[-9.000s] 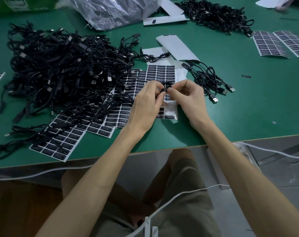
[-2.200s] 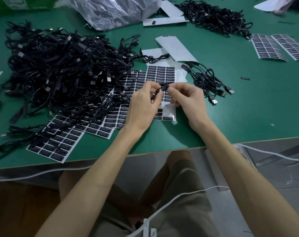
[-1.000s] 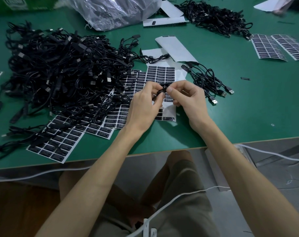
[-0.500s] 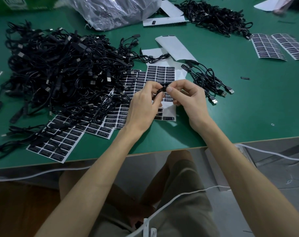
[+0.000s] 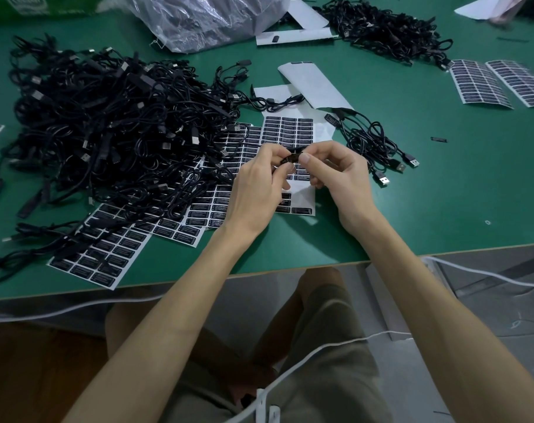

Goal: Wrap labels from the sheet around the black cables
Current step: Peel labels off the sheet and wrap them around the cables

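Compared with two seconds back, the right hand [image 5: 342, 175] has closed in on the left hand [image 5: 256, 190], and the short stretch of black cable [image 5: 291, 157] between them has dropped from a tilt to nearly level. Over the last half second almost nothing shifts. Fingers of both hands are curled and pinch that stretch from either end, holding it in the air just above the label sheet [image 5: 288, 129]. I cannot tell whether a label already lies round it, because the fingertips cover most of it.

Handling, as I judge it: the cable is light, thin and limp, so it sags unless it is held on both sides of the wrap site. Its jacket looks smooth and may roll under the thumbs. A label would be thin and sticky and would crease easily. The best hold is on the jacket, close on either side of the label, not on a plug.

Left of the fingers a large cable heap [image 5: 107, 123] overlaps further sheets on the counter [image 5: 442, 193]. Right of the fingers lies a small bunch [image 5: 369, 138] with plugs showing.

Containers: beyond the fingers sits a clear plastic bag [image 5: 204, 16]. Dark shapes show dimly through it, and I cannot name them. Only an edge of a green carton [image 5: 46, 4] shows at the far left, and its contents are hidden.
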A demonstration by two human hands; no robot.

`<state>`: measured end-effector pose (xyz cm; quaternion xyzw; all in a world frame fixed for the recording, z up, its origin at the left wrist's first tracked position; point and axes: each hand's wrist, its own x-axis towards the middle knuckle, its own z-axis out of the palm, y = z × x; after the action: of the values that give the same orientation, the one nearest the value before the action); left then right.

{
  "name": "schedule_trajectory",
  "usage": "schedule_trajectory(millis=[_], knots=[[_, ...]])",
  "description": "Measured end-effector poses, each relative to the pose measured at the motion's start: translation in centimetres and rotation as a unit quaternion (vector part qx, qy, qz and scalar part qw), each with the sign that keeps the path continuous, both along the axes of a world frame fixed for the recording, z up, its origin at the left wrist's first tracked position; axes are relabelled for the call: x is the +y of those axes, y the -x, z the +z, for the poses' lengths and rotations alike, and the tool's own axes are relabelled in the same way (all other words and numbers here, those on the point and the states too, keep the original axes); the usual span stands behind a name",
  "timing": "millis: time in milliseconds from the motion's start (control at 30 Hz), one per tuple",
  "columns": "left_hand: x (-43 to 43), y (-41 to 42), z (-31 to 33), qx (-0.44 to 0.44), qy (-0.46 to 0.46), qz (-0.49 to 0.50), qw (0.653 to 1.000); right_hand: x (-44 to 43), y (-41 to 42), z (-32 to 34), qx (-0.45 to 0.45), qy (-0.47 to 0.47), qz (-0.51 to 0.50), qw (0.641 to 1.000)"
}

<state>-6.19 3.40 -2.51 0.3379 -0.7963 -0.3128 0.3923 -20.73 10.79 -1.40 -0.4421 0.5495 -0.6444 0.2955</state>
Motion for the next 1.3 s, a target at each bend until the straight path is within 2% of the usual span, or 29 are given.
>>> schedule_trajectory(millis=[1300], knots=[[0.29,-0.06,0.15,0.003,0.026,0.004,1.000,-0.16,-0.21,0.03,0.006,-0.027,-0.036,0.999]])
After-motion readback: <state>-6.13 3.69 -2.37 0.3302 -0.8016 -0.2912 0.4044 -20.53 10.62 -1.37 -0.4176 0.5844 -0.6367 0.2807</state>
